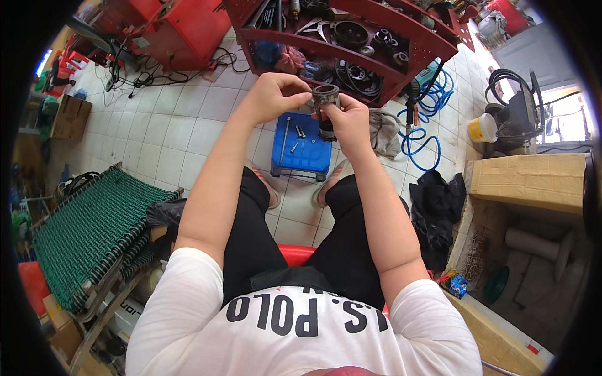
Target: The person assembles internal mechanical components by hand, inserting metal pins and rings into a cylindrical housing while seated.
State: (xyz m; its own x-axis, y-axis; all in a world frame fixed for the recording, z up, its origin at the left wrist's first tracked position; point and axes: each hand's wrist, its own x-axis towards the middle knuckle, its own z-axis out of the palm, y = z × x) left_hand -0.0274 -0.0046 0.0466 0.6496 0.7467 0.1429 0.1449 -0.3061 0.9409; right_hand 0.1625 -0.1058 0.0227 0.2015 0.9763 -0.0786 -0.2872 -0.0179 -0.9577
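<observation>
My right hand (352, 124) grips a dark, hollow metal machine part (326, 95) with a ring-shaped top, held upright above a small blue stool (300, 161). Thumb and fingertips of my left hand (274, 99) are pinched together right beside the part's rim. Anything between those fingertips is too small or hidden to make out. On the stool lie a long thin metal rod (285, 133) and several small bolts (300, 131), below my hands.
Ahead stands a dark red tool cart (376, 53) with loaded shelves. Blue hose (421, 147) coils on the tiled floor to the right, near a grey rag (384, 135) and black cloth (437, 207). A green woven folding bed (103, 229) is at left; red machines (182, 37) stand far left.
</observation>
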